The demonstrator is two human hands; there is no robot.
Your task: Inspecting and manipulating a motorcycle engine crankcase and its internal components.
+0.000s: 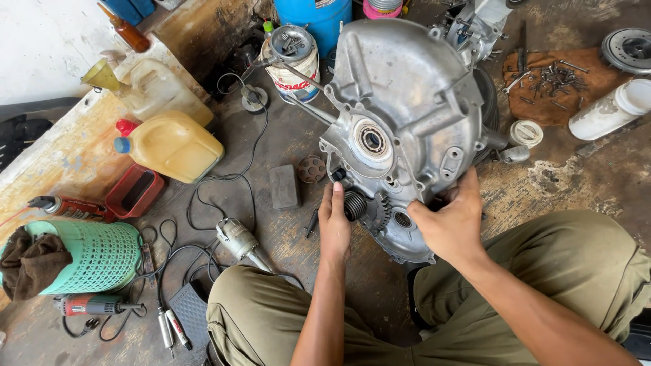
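A large silver engine casing stands tilted on the stained concrete floor between my knees. My left hand rests against its lower left edge, fingers touching a dark coil spring at the casing's bottom. My right hand grips the casing's lower right rim, fingers curled over the edge. A round bearing seat shows in the casing's middle.
Two yellowish jugs and a red tray lie left. An angle grinder, cables, a green basket and a drill sit front left. A tin can, loose bolts on cardboard and a white bottle lie behind.
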